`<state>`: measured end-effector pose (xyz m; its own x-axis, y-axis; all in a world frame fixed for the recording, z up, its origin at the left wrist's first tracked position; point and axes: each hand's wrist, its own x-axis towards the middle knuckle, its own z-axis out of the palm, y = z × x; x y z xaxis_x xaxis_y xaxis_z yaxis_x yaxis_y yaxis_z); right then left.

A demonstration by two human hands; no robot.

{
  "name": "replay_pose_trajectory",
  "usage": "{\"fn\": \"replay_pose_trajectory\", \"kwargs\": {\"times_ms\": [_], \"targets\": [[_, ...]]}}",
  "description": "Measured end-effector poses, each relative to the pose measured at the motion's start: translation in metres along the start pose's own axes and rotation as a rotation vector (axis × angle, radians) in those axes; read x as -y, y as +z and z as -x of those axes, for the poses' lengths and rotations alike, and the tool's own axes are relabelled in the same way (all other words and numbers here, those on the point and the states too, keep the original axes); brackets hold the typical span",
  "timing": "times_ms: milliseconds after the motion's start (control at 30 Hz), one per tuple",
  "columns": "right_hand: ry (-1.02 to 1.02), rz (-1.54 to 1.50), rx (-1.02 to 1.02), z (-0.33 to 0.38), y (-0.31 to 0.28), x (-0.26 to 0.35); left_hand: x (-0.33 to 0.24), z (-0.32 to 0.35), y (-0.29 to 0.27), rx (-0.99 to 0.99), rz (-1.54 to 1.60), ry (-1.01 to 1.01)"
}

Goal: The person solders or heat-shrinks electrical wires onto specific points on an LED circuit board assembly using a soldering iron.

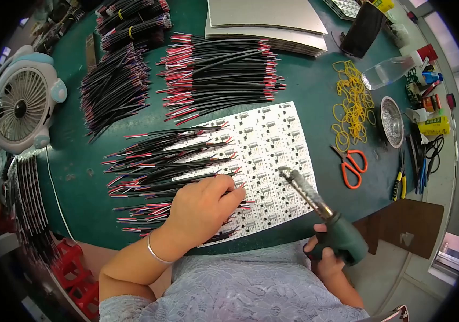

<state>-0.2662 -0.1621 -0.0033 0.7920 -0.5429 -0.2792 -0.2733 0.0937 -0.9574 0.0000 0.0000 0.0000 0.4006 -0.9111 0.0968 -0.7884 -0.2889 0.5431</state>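
My left hand point(200, 206) lies over the white circuit board sheet point(286, 150), thumb and forefinger pinched on a thin black wire whose stripped end is mostly hidden by the fingers. Under and beside that hand, rows of black wires point(159, 161) with red, white and black ends reach across the sheet's left part. A dark green soldering gun point(342, 239) is gripped in my right hand point(326, 260). Its metal barrel points up and left, and the tip is over the right part of the sheet, apart from my left hand.
Behind the sheet lie bundled wires point(224, 70) and a stack of pale boards point(267, 24). Orange-handled scissors point(353, 169), yellow rubber bands point(354, 102), a metal bowl point(391, 122) and a clear bottle point(390, 72) are to the right. A fan point(21, 107) stands left.
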Motion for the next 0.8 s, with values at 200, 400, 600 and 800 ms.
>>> {"fn": "replay_pose_trajectory", "kwargs": {"times_ms": [200, 400, 600, 800], "targets": [[-0.09, -0.172, -0.201, -0.003, 0.009, 0.008, -0.013, -0.002, -0.023, -0.258, -0.013, 0.232], [-0.086, -0.161, -0.154, -0.001, 0.002, 0.005, -0.032, 0.006, -0.008, 0.012, -0.066, -0.046], [-0.062, 0.023, -0.016, 0.013, -0.016, -0.007, -0.024, 0.01, 0.002, -0.042, -0.119, 0.067], [-0.202, 0.241, 0.066, 0.001, -0.011, 0.015, -0.019, 0.011, 0.01, -0.085, -0.016, 0.087]]}}
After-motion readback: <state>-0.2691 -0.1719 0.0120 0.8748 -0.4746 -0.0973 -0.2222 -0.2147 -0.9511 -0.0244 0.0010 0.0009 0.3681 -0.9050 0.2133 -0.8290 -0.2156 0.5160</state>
